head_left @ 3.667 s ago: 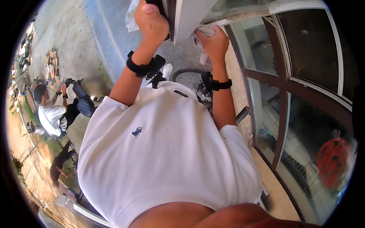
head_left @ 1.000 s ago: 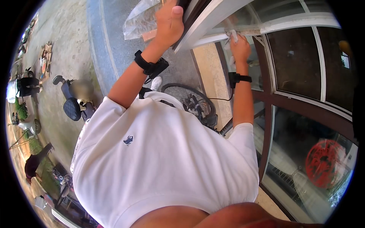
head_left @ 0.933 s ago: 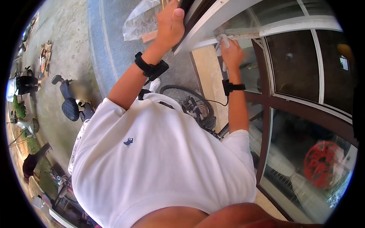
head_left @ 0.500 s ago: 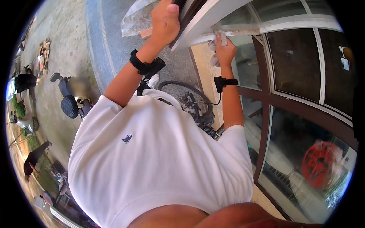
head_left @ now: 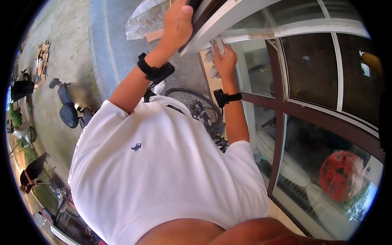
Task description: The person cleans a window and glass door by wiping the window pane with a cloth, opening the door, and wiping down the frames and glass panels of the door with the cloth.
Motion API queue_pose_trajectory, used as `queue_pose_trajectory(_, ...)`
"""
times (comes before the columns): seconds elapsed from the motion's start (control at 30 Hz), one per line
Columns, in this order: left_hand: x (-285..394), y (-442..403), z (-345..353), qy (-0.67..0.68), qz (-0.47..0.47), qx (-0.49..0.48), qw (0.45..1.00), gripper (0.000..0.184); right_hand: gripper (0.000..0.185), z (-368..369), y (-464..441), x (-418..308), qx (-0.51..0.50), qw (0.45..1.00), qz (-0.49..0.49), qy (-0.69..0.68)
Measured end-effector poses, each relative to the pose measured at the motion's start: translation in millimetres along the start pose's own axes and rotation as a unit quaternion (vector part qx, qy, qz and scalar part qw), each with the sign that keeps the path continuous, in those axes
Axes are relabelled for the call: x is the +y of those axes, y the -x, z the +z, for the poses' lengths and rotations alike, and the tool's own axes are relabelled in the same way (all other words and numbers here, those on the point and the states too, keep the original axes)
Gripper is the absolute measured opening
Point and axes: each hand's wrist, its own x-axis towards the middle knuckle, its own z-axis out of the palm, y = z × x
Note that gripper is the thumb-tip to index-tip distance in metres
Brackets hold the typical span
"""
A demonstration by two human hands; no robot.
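Note:
My left hand (head_left: 178, 25) is closed on the dark edge of an open brown and white window frame (head_left: 208, 25); its thumb shows and the other fingers are mostly hidden. To the right, my right hand (head_left: 225, 61) is closed round a crumpled grey cloth (head_left: 215, 57). The cloth lies against or very near the lower white rail of the frame, and whether it touches cannot be made out. Each wrist wears a black strap with a small device.
Below my hands stands a bicycle (head_left: 196, 104) by the wall. Glazed windows (head_left: 312, 67) fill the right side, with a red round object (head_left: 342, 175) behind or reflected in the glass. Clear plastic sheeting (head_left: 145, 20) lies on the ground. At left are a scooter (head_left: 68, 110) and a person in dark clothes (head_left: 34, 171).
Over the last second my right hand has moved left along the white rail with the cloth, towards my left hand. My left hand keeps its hold on the frame. The view has shifted slightly.

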Motion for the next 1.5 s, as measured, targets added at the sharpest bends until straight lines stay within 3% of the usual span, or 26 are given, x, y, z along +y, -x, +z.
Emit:
queue_pose_trajectory(0.1,7,-3,-8,0.004,-0.034,-0.025,0.999,0.072,0.023,-8,-19,23,0.070,0.997,-0.003,0.030)
queue_pose_trajectory(0.17,10,-7,-9,-0.007,-0.019,-0.037,0.999,0.071,0.024,-20,-43,72,0.104,0.986,0.084,0.097)
queue_pose_trajectory(0.23,5,-4,-8,-0.021,-0.017,-0.037,0.999,0.071,0.027,-43,-74,102,0.035,0.982,0.179,0.044)
queue_pose_trajectory(0.33,0,-4,-9,-0.032,-0.005,-0.035,0.999,0.068,0.027,-47,-77,99,0.028,0.987,0.118,0.103)
queue_pose_trajectory(0.4,-9,2,-9,-0.081,-0.027,-0.050,0.995,0.067,0.027,-33,-62,82,0.023,0.987,0.127,0.093)
queue_pose_trajectory(0.47,-2,1,-4,-0.033,-0.014,-0.011,0.999,0.065,0.033,-27,-43,47,-0.062,0.983,0.093,0.145)
queue_pose_trajectory(0.5,-4,2,-2,-0.024,-0.018,-0.004,1.000,0.065,0.033,-25,-36,36,-0.060,0.983,0.098,0.146)
queue_pose_trajectory(0.57,4,-1,0,0.018,-0.019,-0.004,1.000,0.064,0.033,-26,-27,24,-0.049,0.982,0.008,0.180)
queue_pose_trajectory(0.8,-4,2,-7,-0.082,-0.040,-0.044,0.995,0.057,0.028,-56,-65,56,-0.045,0.975,0.065,0.206)
queue_pose_trajectory(0.87,5,-3,-5,-0.024,0.000,-0.011,1.000,0.053,0.027,-50,-62,43,-0.060,0.970,0.088,0.220)
queue_pose_trajectory(0.93,0,-1,-6,-0.043,-0.037,-0.041,0.998,0.051,0.029,-46,-56,34,-0.130,0.967,0.122,0.181)
queue_pose_trajectory(0.97,-1,-1,-1,-0.022,0.001,0.004,1.000,0.050,0.029,-42,-50,30,-0.129,0.967,0.123,0.180)
queue_pose_trajectory(1.0,1,-4,4,0.001,0.040,0.050,0.998,0.050,0.028,-36,-42,18,-0.128,0.971,0.086,0.180)
queue_pose_trajectory(1.13,-15,1,9,0.091,0.033,0.047,0.994,0.043,0.035,-34,-26,22,-0.141,0.970,0.015,0.196)
queue_pose_trajectory(1.2,-38,8,5,-0.086,-0.030,-0.013,0.996,0.035,0.040,-59,-44,37,-0.156,0.955,0.020,0.252)
queue_pose_trajectory(1.23,-22,5,1,-0.097,-0.021,-0.013,0.995,0.030,0.039,-71,-57,42,-0.155,0.948,0.033,0.277)
queue_pose_trajectory(1.33,-14,1,-1,-0.135,0.034,0.003,0.990,0.031,0.037,-93,-92,69,-0.161,0.933,0.049,0.318)
queue_pose_trajectory(1.37,-10,0,-1,-0.077,0.050,0.018,0.996,0.033,0.035,-90,-100,78,-0.162,0.933,0.064,0.315)
queue_pose_trajectory(1.5,-13,4,-1,-0.074,0.004,-0.019,0.997,0.041,0.031,-65,-86,78,-0.169,0.937,0.089,0.291)
